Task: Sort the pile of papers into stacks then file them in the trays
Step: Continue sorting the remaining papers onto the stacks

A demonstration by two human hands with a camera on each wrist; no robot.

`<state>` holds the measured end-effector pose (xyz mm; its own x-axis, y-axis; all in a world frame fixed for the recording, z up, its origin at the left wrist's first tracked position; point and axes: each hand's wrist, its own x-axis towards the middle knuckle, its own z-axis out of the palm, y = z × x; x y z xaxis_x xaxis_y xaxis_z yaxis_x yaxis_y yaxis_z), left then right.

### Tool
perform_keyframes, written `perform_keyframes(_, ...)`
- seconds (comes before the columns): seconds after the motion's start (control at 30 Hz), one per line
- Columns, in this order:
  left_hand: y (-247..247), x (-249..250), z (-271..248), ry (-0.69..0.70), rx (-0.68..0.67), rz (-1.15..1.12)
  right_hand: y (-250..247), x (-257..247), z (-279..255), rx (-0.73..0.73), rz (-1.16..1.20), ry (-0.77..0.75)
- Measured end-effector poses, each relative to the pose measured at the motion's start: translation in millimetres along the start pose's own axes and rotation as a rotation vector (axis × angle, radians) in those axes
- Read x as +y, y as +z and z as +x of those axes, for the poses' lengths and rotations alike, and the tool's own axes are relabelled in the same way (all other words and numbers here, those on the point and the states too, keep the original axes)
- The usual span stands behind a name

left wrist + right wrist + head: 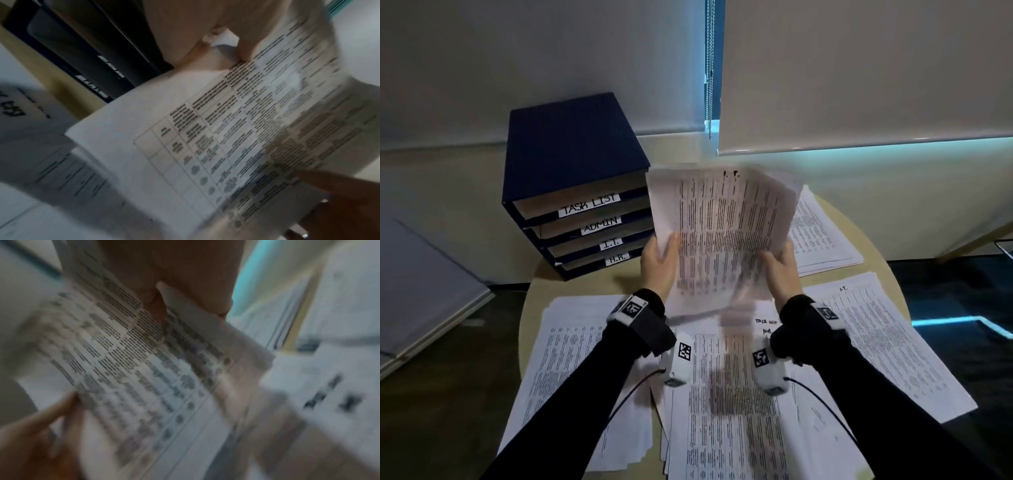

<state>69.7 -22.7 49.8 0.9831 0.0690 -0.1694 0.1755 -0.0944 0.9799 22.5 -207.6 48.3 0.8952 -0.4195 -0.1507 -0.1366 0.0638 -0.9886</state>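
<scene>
Both hands hold a sheaf [722, 236] marked I.T. up off the table [880, 270]: left hand [659, 265] pinches its left edge, right hand [779, 270] its right edge. Trays [575, 192] stand beyond the left hand; stacks [887, 346] lie below and beside the right

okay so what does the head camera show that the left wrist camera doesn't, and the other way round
Head only: all four tray labels, the I.T. mark heading the held papers, both wrists, the sorted stacks on the table.

Left wrist only: the sheet's printed grid close up, the left hand's thumb pinching its edge.

Both: the trays, the held papers, both hands.
</scene>
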Motion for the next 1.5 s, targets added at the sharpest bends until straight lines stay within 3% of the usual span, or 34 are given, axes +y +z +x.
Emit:
perform_keyframes(0.1, 9.8, -10.7, -11.2, -0.030, -0.118, -0.007, -30.8, 13.5, 14.3, 0.068, -0.210, 0.037)
perform_keyframes(0.17, 18.6, -29.0, -26.9, -0.060, -0.208, 0.137, -65.0, 24.9, 22.7, 0.136, -0.346, 0.112)
perform_keyframes(0.27, 21.5, -70.8, -48.2, 0.014, -0.384, 0.547, -132.4, 36.0, 20.8, 0.234, -0.609, 0.273)
perform_keyframes(0.37, 17.4, -111.2, -55.6, 0.237, -0.599, 1.083, -199.8, 54.7, 12.0, 0.322, -0.840, 0.468)
perform_keyframes(0.43, 16.6, -124.4, -54.3, 0.318, -0.595, 1.260, -228.7, 65.3, 7.8, 0.361, -0.917, 0.581)
perform_keyframes(0.53, 16.6, -130.6, -48.3, 0.339, -0.572, 1.330, -248.5, 73.3, 9.6, 0.370, -0.962, 0.682)
perform_keyframes(0.67, 18.2, -130.8, -45.4, 0.348, -0.571, 1.357, -248.4, 79.5, 17.6, 0.358, -1.042, 0.694)
perform_keyframes(0.77, 19.0, -126.6, -43.6, 0.358, -0.562, 1.353, -224.9, 74.9, 15.6, 0.387, -1.186, 0.551)
perform_keyframes(0.9, 19.3, -122.4, -46.0, 0.427, -0.550, 1.327, -157.4, 72.9, -5.1, 0.133, -1.022, 0.214)
perform_keyframes(0.97, 18.5, -120.4, -49.0, 0.480, -0.576, 1.304, -127.5, 85.2, -22.5, -0.017, -0.892, 0.185)
perform_keyframes(1.03, 16.1, -119.7, -51.7, 0.556, -0.608, 1.271, -106.6, 103.1, -36.1, -0.094, -0.885, 0.259)
perform_keyframes(1.27, 7.8, -118.5, -62.4, 0.676, -0.748, 1.234, -89.7, 124.2, -45.1, 0.053, -0.913, 0.383)
perform_keyframes(1.5, 15.0, -112.1, -63.6, 0.697, -0.733, 1.235, -91.8, 119.3, -48.2, 0.107, -0.948, 0.215)
